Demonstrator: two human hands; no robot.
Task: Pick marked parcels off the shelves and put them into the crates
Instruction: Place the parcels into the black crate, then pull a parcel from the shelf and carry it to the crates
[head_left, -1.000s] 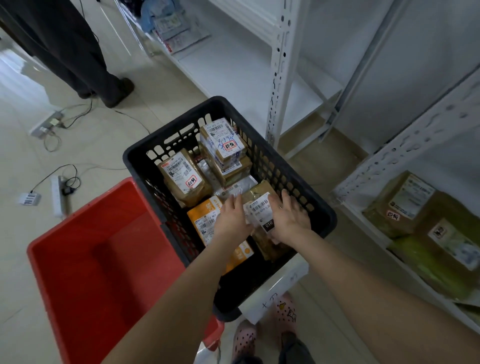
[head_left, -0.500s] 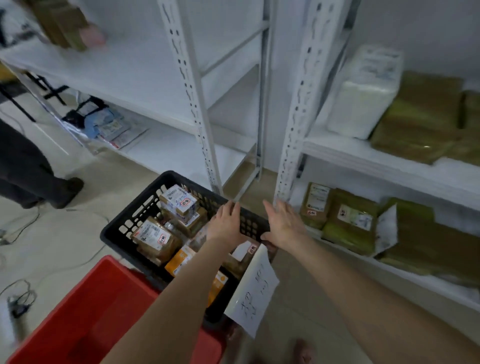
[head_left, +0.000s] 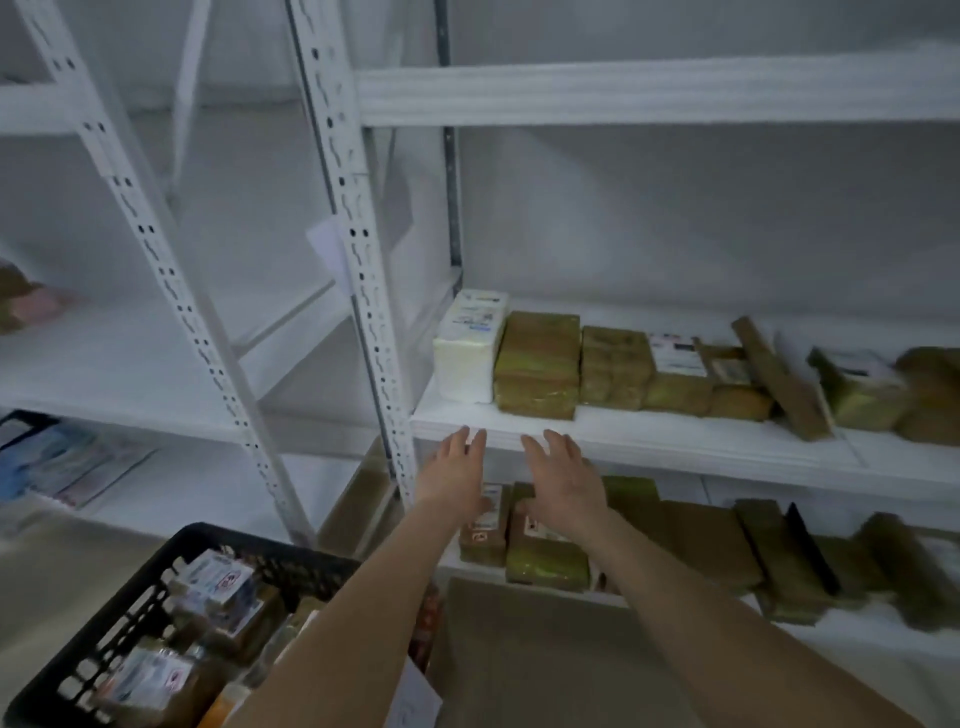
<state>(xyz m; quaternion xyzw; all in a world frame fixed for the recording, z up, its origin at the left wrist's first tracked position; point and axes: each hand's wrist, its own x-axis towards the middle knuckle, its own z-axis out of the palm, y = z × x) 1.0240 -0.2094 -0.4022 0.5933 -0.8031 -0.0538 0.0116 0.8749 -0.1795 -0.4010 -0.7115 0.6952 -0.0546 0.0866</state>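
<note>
Left hand, right hand — flat-fingered near blocky brown parcels.

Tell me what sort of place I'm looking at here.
Probably a parcel storeroom or courier pickup depot. The white slotted-metal shelving holds rows of brown tape-wrapped parcels with printed shipping labels, and a black plastic lattice crate at lower left is filled with more labelled parcels.

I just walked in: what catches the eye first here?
The left hand and right hand reach, open and empty, toward the white metal shelf. On it a white wrapped parcel stands beside a row of brown taped parcels. A black plastic crate of labelled parcels sits lower left.
</note>
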